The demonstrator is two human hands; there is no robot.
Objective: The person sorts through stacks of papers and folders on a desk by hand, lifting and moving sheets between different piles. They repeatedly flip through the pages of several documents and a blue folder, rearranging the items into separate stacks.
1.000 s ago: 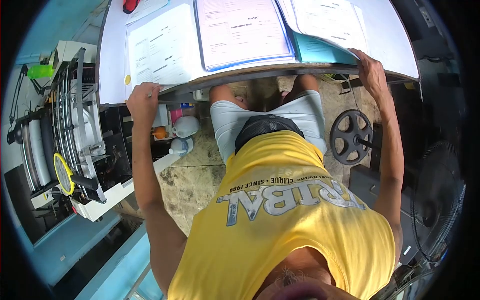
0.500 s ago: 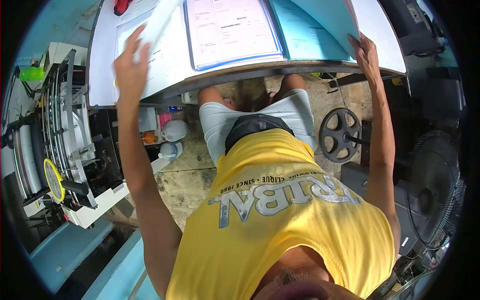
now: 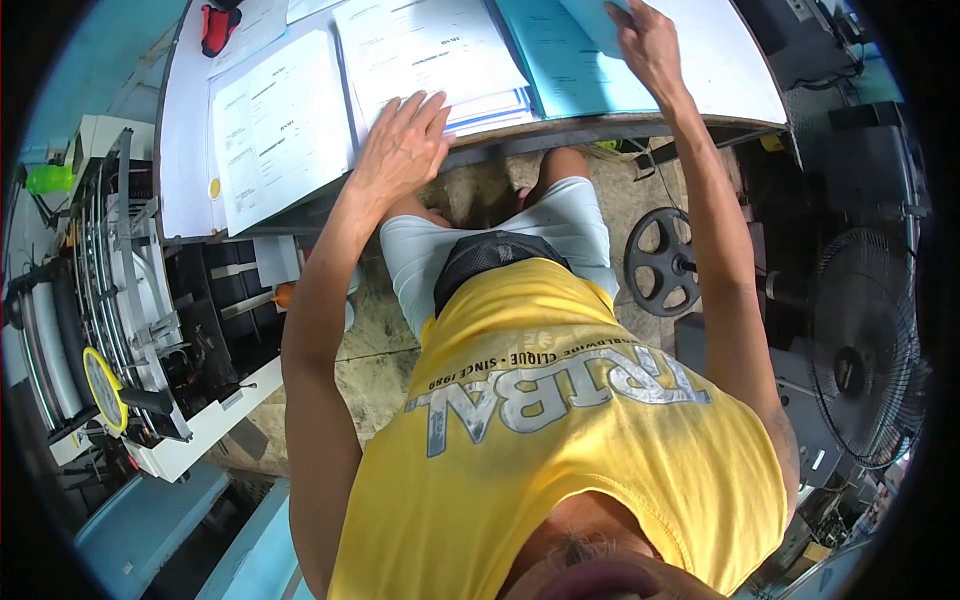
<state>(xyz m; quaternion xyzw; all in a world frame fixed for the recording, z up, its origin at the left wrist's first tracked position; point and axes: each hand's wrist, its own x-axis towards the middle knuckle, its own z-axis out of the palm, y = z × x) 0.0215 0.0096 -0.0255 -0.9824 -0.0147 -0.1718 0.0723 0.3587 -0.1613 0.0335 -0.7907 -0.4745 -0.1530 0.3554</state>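
- The left hand (image 3: 403, 148) lies flat, fingers spread and pressed down on the near edge of a stack of printed papers (image 3: 425, 45) in the upper middle of the frame; it pinches nothing, it only weighs the sheets down.
- The right hand (image 3: 648, 42), in the upper right of the frame, has its fingers curled round the edge of a blue folder cover (image 3: 570, 60) and holds it partly raised. How many sheets sit in that pinch I cannot tell, since the top edge of the frame cuts it off.
- The stack and the folder lie side by side, touching, on a white table (image 3: 185, 150) whose near edge runs across the upper part of the frame.
- A separate sheaf of papers (image 3: 275, 125) lies to the left of the stack, just beside it, with a small yellow disc (image 3: 214, 187) near its lower left corner.
- A red object (image 3: 215, 25) sits at the upper left of the table.
- Step in hand, as I judge it: sorting or filing documents, one hand steadying the pile while the other opens the folder.
- The next move likely calls for keeping the pile pinned so it does not slide off the table edge, and for lifting the cover cleanly without dragging loose sheets.
- Off the table: a machine with a yellow dial (image 3: 100, 385) at lower left, a black weight plate (image 3: 660, 262) and a fan (image 3: 860, 360) at right.
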